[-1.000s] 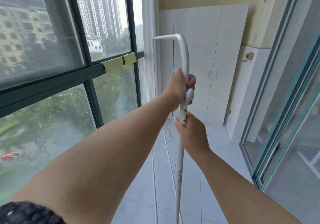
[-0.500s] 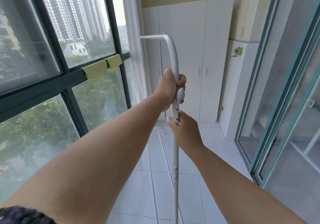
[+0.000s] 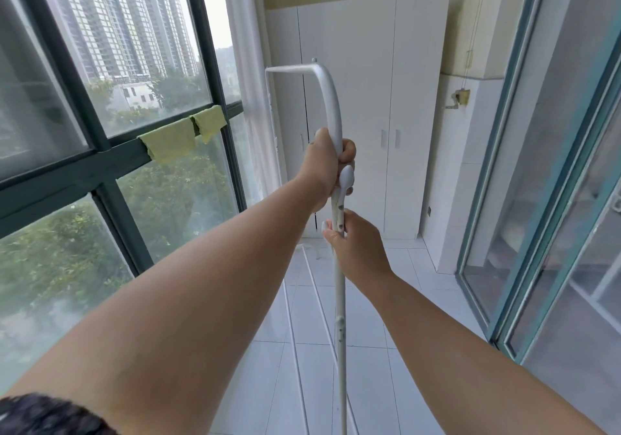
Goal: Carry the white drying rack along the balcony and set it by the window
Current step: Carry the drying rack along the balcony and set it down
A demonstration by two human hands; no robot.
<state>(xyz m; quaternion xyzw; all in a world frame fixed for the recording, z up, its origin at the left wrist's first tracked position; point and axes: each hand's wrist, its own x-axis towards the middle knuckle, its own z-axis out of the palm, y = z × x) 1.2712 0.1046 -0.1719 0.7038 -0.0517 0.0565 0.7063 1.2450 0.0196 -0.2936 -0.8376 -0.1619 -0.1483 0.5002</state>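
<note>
With the left hand and right hand both clenched on the upright white drying rack mid-balcony, its trailing rails may strike the window or cupboard.

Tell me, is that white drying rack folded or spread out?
Folded: the drying rack looks edge-on, a flat frame held upright by both hands.

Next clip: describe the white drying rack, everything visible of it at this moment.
The white drying rack looks like painted metal tubing, folded flat and held roughly upright. Its near tube rises from the bottom edge, passes a white plastic joint, then curves into a horizontal top bar pointing toward the window side. Thin white rods run down behind it. Dark scuffs mark the tube. The left hand grips above the joint, the right hand below. Its feet are out of view.
</note>
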